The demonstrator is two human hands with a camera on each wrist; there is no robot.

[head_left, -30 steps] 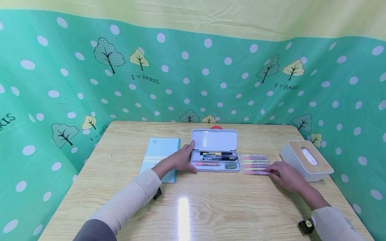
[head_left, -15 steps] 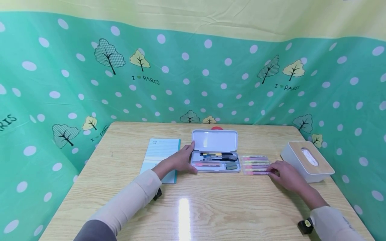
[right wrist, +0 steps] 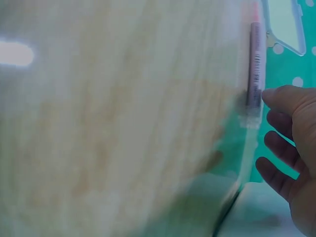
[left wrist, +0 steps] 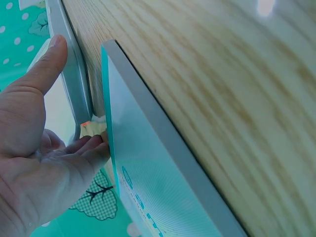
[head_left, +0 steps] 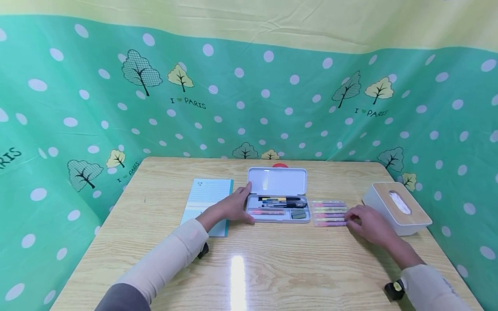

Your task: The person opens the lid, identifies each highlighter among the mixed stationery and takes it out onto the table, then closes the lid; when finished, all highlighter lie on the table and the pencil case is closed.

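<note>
In the head view my left hand [head_left: 234, 204] holds the left end of an open white pencil case [head_left: 277, 220], its thumb by the front corner. In the left wrist view that hand's thumb [left wrist: 48, 66] lies along the case's edge. Pens [head_left: 284, 205], a pink marker [head_left: 268, 212] and a grey eraser [head_left: 298, 214] are inside. To the right lies a clear pack of coloured markers [head_left: 330, 214]. My right hand [head_left: 367, 222] touches its right end; in the right wrist view the thumb tip meets a barcoded marker [right wrist: 254, 69] and the other fingers are loosely bent.
A lined notepad [head_left: 210, 192] lies left of the case, under my left wrist. A white tissue box [head_left: 397, 207] with a wooden top stands just beyond my right hand. A red object [head_left: 279, 165] shows behind the case lid. A green curtain [head_left: 249, 108] hangs behind the table.
My right hand has shifted very slightly right at the end of the marker pack. The left hand and the pencil case stay in place.
</note>
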